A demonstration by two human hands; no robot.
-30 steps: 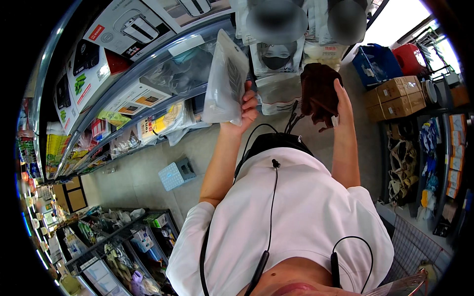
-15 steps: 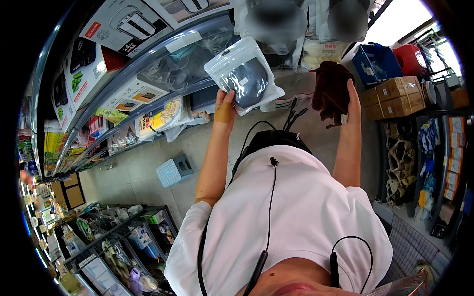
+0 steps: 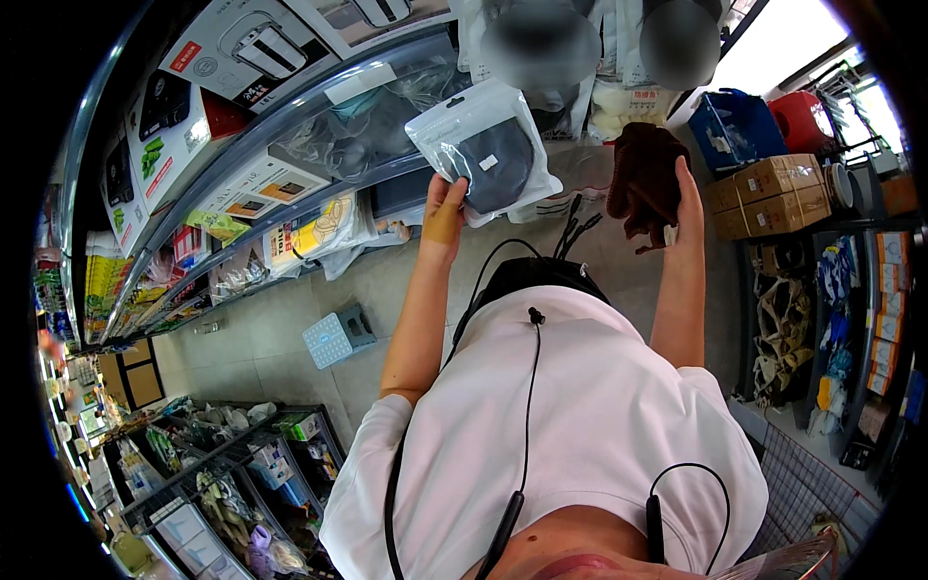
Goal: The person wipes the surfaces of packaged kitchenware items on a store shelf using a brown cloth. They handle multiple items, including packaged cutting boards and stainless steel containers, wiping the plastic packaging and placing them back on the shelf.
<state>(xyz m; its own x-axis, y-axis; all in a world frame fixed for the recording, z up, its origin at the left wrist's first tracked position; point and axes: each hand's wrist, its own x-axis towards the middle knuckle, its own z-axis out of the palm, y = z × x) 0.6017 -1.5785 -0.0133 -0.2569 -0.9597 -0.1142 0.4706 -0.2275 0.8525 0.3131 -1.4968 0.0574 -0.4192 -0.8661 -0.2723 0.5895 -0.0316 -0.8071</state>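
My left hand pinches the lower left edge of a clear-fronted plastic pouch, thumb on its front. Inside the pouch lies something rounded and dark grey, with a small white label over it; its kind I cannot make out. On the other side, my right hand grips a dark brown cloth that hangs in loose folds. The cloth hides part of the fingers, and a small white tag shows at its lower edge. Both hands are raised in front of me, apart from each other.
Shelving with boxed goods and bagged items runs along the left and front. A light blue step stool stands on the tiled floor. Cartons and a blue crate sit at the right. Another rack is at the lower left.
The pouch has turned slightly and shifted a little right in my left hand, with less glare on its front. My right hand and the cloth have barely moved.
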